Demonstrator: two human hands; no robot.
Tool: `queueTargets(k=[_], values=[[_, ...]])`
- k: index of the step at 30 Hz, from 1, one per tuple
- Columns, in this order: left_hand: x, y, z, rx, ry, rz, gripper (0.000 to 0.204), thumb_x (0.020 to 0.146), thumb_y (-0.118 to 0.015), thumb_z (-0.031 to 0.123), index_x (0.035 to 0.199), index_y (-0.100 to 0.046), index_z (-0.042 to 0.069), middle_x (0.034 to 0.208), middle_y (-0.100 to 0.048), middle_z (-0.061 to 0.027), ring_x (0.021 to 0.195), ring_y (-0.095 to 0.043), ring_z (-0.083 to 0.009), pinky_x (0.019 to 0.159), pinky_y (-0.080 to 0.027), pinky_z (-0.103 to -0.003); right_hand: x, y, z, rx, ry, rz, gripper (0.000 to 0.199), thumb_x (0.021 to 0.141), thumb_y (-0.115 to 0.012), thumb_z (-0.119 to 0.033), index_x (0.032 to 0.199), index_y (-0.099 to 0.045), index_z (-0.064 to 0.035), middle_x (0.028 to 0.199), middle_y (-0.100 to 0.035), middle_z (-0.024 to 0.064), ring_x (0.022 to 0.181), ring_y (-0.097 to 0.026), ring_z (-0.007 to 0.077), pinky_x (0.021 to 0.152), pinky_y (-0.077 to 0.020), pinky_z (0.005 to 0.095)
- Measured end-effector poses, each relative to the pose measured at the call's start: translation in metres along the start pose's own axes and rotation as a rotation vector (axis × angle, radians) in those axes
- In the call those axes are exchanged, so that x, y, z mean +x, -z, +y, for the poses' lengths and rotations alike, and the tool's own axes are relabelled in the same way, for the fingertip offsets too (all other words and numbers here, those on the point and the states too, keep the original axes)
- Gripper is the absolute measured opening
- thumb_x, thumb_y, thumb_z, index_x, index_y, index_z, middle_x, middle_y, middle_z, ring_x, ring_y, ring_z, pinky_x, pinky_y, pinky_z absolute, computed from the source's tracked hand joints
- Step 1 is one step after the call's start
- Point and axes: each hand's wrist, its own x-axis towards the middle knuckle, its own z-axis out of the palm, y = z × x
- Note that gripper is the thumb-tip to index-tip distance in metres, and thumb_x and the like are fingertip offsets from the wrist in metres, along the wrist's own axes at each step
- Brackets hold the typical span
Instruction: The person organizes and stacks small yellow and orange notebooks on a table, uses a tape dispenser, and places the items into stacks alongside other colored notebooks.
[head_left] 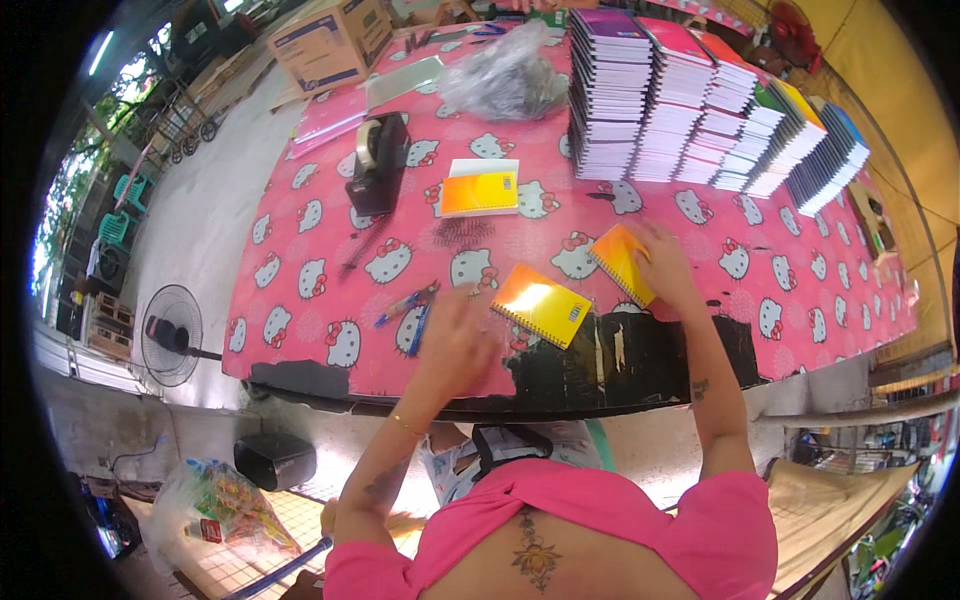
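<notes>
My right hand (662, 262) grips the right edge of a small yellow-orange spiral notebook (620, 258), its fingers closed over the corner. Just to the left lies a second yellow-orange spiral notebook (543, 308), tilted on the table, light glaring off its cover. My left hand (460, 342) hovers left of that one, smeared by motion, so its fingers do not show clearly. Beside the left hand are a blue pen (417, 332) and some more pens (403, 304). Farther back, a yellow notebook (480, 192) rests on white-edged ones.
A black tape dispenser (379, 165) stands at the back left, near pink sheets (330, 122) and a cardboard box (330, 45). Tall stacks of spiral notebooks (612, 110) line the back right, beside a crumpled plastic bag (505, 75). The pink tablecloth (640, 215) is torn at the front edge.
</notes>
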Motion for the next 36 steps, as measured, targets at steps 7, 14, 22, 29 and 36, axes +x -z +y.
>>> queueTargets(k=[7,14,22,29,36], values=[[-0.024,-0.025,0.074,0.051,-0.282,-0.318,0.042,0.083,-0.072,0.027,0.12,-0.062,0.009,0.109,-0.056,-0.012,0.101,-0.055,-0.0314,0.089,-0.044,-0.043,-0.027,0.022,-0.041,0.113,-0.265,-0.258,0.043,0.088,-0.065,-0.027,0.129,-0.058,-0.0125,0.125,-0.054,0.0196,0.115,-0.056,0.0381,0.094,-0.0481,0.0476],[-0.031,-0.018,0.069,0.013,-0.075,-0.157,0.02,0.091,-0.065,0.016,0.108,-0.065,0.006,0.083,-0.057,-0.0096,0.078,-0.058,-0.0303,0.069,-0.047,-0.041,-0.062,0.053,-0.132,0.646,-0.226,-0.45,0.053,0.092,-0.066,-0.029,0.138,-0.05,-0.008,0.12,-0.06,0.0197,0.107,-0.061,0.0323,0.092,-0.049,0.0386],[0.093,-0.017,0.018,-0.138,-0.088,0.211,0.012,0.089,-0.064,0.007,0.1,-0.066,0.003,0.097,-0.067,-0.0164,0.086,-0.064,-0.0374,0.072,-0.052,-0.044,-0.033,0.029,-0.108,1.374,-0.403,0.219,0.05,0.097,-0.057,-0.007,0.145,-0.04,-0.0066,0.11,-0.064,0.0085,0.097,-0.062,0.0132,0.081,-0.0508,0.0262],[0.139,-0.038,-0.123,0.268,-0.156,-0.116,0.012,0.088,-0.061,0.012,0.095,-0.067,0.005,0.093,-0.067,-0.0147,0.088,-0.066,-0.0332,0.075,-0.054,-0.044,-0.022,-0.025,-0.018,0.01,-0.085,0.179,0.042,0.088,-0.066,-0.022,0.128,-0.061,-0.0083,0.106,-0.061,0.0151,0.094,-0.063,0.0284,0.079,-0.0504,0.0405],[0.144,-0.038,-0.125,0.413,-0.398,-0.171,0.026,0.086,-0.056,0.009,0.111,-0.062,0.006,0.098,-0.064,-0.0112,0.092,-0.065,-0.0298,0.075,-0.055,-0.041,-0.028,-0.023,-0.017,0.268,-0.193,0.126,0.04,0.085,-0.068,-0.026,0.121,-0.066,-0.0089,0.109,-0.06,0.0171,0.098,-0.061,0.0349,0.085,-0.049,0.0437]])
